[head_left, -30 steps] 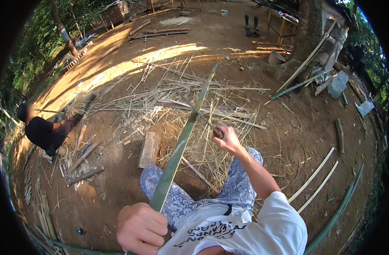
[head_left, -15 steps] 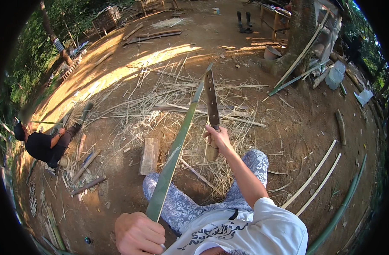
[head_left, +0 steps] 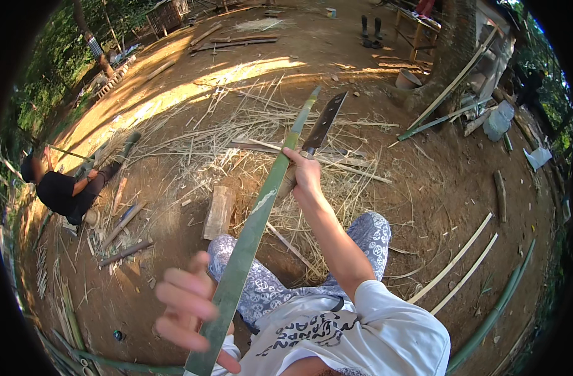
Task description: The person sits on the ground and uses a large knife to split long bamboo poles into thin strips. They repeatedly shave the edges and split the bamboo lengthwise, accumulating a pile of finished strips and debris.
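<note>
We see open air above our knees on either side of the green bamboo strip (head_left: 255,225), while ahead the heap of bamboo shavings (head_left: 261,141) and a wooden block (head_left: 219,212) crowd the ground, with bare dirt (head_left: 449,188) free rightward.

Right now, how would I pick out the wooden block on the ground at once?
Start at the pale heap of bamboo shavings spread over the dirt yard. At its near left edge, just left of the long green bamboo strip held in the left hand, lies the wooden block. It alone is short, flat and rectangular among thin slivers.
</note>
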`<state>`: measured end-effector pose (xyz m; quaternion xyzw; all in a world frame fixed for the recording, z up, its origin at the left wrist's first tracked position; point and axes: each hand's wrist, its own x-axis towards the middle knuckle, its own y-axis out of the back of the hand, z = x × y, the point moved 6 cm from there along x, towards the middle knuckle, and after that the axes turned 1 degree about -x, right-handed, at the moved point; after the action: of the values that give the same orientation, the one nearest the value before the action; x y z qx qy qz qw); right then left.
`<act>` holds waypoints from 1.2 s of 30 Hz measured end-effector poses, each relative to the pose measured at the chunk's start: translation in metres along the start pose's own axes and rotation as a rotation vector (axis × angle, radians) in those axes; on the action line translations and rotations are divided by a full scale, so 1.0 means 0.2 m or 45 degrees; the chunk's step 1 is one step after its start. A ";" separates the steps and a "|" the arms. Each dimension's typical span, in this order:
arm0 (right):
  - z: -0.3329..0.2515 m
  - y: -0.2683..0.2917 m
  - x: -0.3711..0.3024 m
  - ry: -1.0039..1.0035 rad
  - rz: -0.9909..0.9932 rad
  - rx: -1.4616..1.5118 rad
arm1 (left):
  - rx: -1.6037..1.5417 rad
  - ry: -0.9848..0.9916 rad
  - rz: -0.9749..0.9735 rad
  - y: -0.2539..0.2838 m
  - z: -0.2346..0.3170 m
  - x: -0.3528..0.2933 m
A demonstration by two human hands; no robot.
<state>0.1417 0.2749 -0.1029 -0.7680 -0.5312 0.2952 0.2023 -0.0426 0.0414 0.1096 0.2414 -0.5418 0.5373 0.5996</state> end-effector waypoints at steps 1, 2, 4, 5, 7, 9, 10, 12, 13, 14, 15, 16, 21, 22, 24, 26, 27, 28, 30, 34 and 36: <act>-0.04 0.08 0.05 0.082 0.086 -0.005 | 0.119 -0.003 0.307 0.05 -0.07 -0.11; -0.03 0.04 0.04 0.116 0.108 0.014 | 0.270 -0.003 0.356 0.07 -0.08 -0.16; -0.02 -0.03 0.02 0.172 0.146 0.013 | 0.470 0.048 0.379 0.14 -0.17 -0.27; -0.01 -0.05 0.01 0.178 0.147 -0.016 | 0.540 0.098 0.361 0.16 -0.23 -0.33; 0.01 -0.06 -0.02 0.217 0.107 -0.120 | 0.445 0.093 0.613 0.09 -0.32 -0.32; 0.00 -0.02 -0.06 0.126 -0.039 -0.280 | 0.176 0.120 0.611 0.17 -0.34 -0.30; -0.02 0.02 -0.07 0.081 -0.112 -0.357 | 0.042 0.133 0.605 0.18 -0.35 -0.23; -0.07 0.13 -0.14 0.082 -0.119 -0.859 | 0.096 0.166 0.782 0.19 -0.36 -0.22; -0.10 0.14 -0.21 0.107 -0.191 -0.994 | 0.036 0.160 0.700 0.24 -0.36 -0.23; -0.11 0.16 -0.28 0.133 -0.259 -1.130 | -0.027 0.157 0.618 0.25 -0.36 -0.24; -0.13 0.15 -0.35 0.204 -0.338 -1.223 | -0.023 0.161 0.610 0.25 -0.37 -0.23; -0.14 0.14 -0.42 0.273 -0.418 -1.312 | -0.017 0.168 0.600 0.25 -0.37 -0.23; -0.24 0.00 -0.74 0.591 -0.811 -1.502 | 0.009 0.197 0.527 0.24 -0.39 -0.24; -0.24 0.00 -0.74 0.630 -0.799 -1.549 | 0.006 0.208 0.510 0.25 -0.38 -0.24; -0.27 0.00 -0.72 0.705 -0.784 -1.641 | 0.019 0.221 0.480 0.27 -0.37 -0.24; -0.26 0.07 -0.55 0.525 -0.690 -1.841 | 0.028 0.226 0.450 0.28 -0.37 -0.25; -0.25 0.13 -0.43 0.416 -0.594 -1.883 | 0.036 0.234 0.459 0.29 -0.38 -0.26; -0.25 0.21 -0.29 0.298 -0.492 -1.885 | 0.040 0.243 0.467 0.29 -0.37 -0.25; -0.25 0.40 0.00 0.202 -0.292 -2.105 | 0.043 0.259 0.468 0.27 -0.39 -0.27; -0.29 0.27 -0.14 0.265 -0.505 -2.113 | 0.066 0.221 0.399 0.32 -0.35 -0.26; -0.27 0.21 -0.28 0.542 -0.772 -2.035 | 0.040 0.229 0.347 0.31 -0.36 -0.27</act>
<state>0.1925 0.2072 -0.0744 -0.5445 -0.7107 -0.3806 -0.2314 -0.0614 0.1013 0.0210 0.1258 -0.5052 0.6415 0.5634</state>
